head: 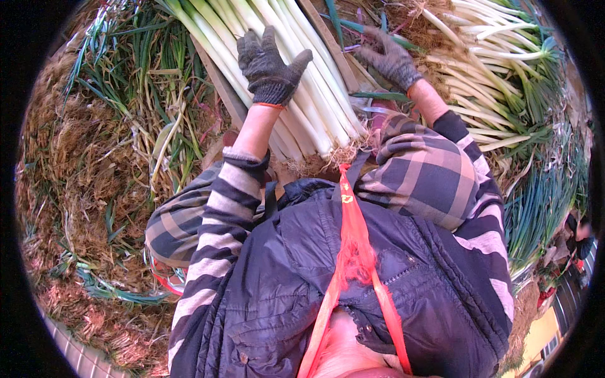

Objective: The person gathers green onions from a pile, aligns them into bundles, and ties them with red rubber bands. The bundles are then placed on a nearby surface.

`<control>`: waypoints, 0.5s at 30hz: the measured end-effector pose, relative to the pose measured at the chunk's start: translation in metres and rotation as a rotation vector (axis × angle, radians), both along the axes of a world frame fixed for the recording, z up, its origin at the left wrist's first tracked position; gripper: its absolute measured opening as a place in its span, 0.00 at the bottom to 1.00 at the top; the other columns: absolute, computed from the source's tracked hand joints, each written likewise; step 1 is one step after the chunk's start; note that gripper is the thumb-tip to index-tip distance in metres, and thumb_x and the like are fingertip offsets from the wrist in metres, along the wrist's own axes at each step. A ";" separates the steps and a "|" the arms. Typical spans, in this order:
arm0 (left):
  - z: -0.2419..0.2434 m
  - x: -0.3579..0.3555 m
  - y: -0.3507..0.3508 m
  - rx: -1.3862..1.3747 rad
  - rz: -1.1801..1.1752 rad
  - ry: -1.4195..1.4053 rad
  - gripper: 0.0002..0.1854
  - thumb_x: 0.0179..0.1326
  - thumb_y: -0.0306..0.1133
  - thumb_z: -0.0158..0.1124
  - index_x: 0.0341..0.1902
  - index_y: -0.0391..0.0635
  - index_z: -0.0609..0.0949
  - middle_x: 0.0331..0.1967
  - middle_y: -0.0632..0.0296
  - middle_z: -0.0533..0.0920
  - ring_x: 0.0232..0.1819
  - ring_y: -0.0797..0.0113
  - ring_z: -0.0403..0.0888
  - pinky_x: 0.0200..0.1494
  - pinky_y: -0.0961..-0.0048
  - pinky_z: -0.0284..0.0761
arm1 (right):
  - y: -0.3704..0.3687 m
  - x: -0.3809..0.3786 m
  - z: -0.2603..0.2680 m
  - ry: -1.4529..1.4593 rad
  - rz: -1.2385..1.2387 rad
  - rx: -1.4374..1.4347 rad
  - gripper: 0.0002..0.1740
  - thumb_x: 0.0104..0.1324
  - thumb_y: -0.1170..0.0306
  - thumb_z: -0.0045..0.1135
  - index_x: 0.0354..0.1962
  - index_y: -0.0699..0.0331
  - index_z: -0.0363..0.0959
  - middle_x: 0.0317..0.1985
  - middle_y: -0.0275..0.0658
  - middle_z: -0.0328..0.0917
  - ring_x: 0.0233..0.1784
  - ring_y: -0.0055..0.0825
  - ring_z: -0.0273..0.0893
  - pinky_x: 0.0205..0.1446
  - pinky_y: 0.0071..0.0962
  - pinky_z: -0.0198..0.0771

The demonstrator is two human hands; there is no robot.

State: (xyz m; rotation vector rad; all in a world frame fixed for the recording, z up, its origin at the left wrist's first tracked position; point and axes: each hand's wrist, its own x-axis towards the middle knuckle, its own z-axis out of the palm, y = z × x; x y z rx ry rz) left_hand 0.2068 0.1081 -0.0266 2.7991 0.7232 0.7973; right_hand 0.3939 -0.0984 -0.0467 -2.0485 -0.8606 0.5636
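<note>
A thick bundle of long green onions (302, 101) lies before me in a wooden frame (327, 38), with its roots (347, 152) towards my lap. My left hand (270, 66), in a dark knit glove, rests palm down across the white stalks, thumb spread to the right. To the right of the frame is my gloved right hand (387, 54), off the bundle. Its fingers are apart and slightly curled close to thin purple strips (352, 47) and a green leaf (380, 96). Nothing is plainly held in it, though its fingertips are blurred.
At the right, white-stemmed green onions (482, 80) lie in a heap, with green tops (539, 212) below them. Loose leaves (165, 90) and dry root trimmings (80, 175) cover the left side. A red strap (353, 227) hangs at my chest. Another person (583, 238) is at far right.
</note>
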 end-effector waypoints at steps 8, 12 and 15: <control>0.004 -0.015 0.010 -0.092 -0.128 0.009 0.41 0.52 0.59 0.67 0.63 0.44 0.71 0.60 0.37 0.69 0.66 0.38 0.60 0.69 0.48 0.54 | -0.086 -0.017 -0.056 0.349 -0.098 -0.067 0.22 0.63 0.61 0.60 0.52 0.63 0.74 0.47 0.44 0.81 0.50 0.31 0.79 0.56 0.29 0.72; 0.002 -0.041 -0.009 -0.245 -0.042 -0.095 0.38 0.55 0.52 0.67 0.63 0.42 0.70 0.58 0.39 0.71 0.64 0.42 0.63 0.67 0.51 0.59 | -0.095 -0.026 -0.059 0.342 0.015 -0.139 0.23 0.64 0.60 0.60 0.53 0.63 0.73 0.48 0.44 0.81 0.52 0.31 0.79 0.57 0.30 0.71; -0.003 -0.048 -0.012 -0.258 0.016 -0.026 0.34 0.57 0.49 0.66 0.63 0.43 0.71 0.55 0.41 0.72 0.62 0.43 0.65 0.65 0.51 0.61 | -0.097 -0.031 -0.066 0.442 -0.029 -0.230 0.24 0.64 0.59 0.59 0.54 0.63 0.73 0.48 0.43 0.81 0.51 0.31 0.79 0.57 0.30 0.71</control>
